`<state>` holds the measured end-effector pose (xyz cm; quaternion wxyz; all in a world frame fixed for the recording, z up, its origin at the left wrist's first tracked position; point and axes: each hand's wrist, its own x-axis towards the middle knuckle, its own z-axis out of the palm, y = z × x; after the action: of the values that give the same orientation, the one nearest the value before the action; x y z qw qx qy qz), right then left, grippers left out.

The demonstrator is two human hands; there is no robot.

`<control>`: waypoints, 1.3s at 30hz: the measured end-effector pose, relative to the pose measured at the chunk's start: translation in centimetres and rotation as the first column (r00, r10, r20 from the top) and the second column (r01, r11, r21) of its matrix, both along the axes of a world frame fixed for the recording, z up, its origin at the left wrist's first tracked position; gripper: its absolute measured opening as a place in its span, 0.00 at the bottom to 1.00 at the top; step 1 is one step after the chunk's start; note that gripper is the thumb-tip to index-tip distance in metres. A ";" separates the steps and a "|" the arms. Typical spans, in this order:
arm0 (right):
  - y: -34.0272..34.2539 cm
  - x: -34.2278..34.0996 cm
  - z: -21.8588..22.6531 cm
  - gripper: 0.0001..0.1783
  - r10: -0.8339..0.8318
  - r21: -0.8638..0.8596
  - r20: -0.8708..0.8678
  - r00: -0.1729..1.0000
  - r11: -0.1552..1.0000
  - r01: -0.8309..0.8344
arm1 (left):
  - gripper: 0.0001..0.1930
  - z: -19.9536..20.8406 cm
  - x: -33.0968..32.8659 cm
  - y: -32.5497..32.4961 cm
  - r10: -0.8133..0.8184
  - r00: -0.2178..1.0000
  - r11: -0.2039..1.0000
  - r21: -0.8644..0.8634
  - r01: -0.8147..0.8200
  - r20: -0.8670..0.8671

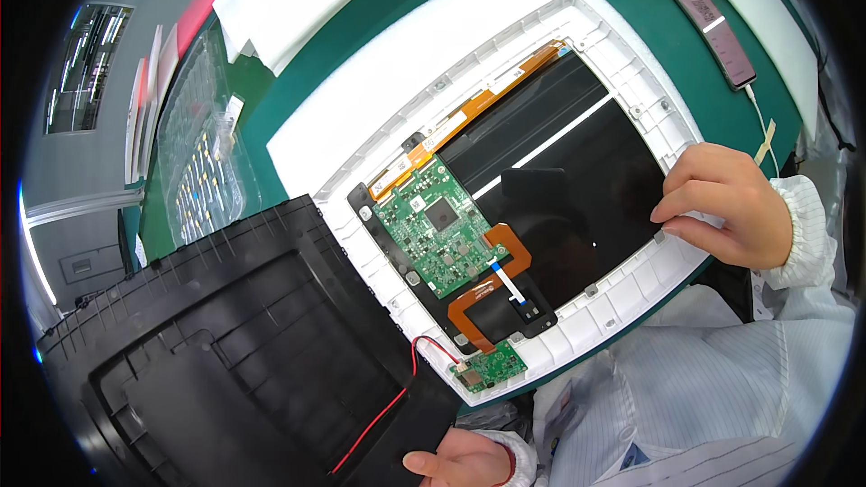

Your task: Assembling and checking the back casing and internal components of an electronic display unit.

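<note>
And here's the green bench, spreading out beneath the white frame and beyond its far side, with a white foam sheet lying directly under the frame. Big one next: the black cover tilts at the frame's left, its ribbed inside showing, its edge right at the frame's near-left side. The frame itself lies open, and within it sits the glossy black panel, filling the right part; the large green board rests inside the frame's left half.

Now the hands! The right hand is at the frame's right side, thumb and fingertips drawn close together at the inner edge, so the frame lies just left of that grip; whether anything is pinched there, I cannot tell. Below the frame's near-left corner, the left hand has its grip clamped on the cover's near edge, thumb on top, the cover reaching away to the left.

Smaller now: an orange flex strip along the frame's far side, a small green board at its near-left corner, and, from that corner, a thin red wire running over to the cover!
</note>
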<state>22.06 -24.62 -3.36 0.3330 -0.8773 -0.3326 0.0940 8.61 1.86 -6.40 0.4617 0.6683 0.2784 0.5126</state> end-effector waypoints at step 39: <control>-2.5 -1.7 3.7 0.22 0.004 0.744 -0.391 0.920 0.590 0.314 | 0.26 2.9 0.3 -4.3 -0.266 0.819 0.464 0.677 0.571 -0.508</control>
<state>20.39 -27.09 0.32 0.7481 -0.6313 -0.1948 0.0618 8.92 -2.44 -3.48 0.1652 0.9256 -0.0879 0.3290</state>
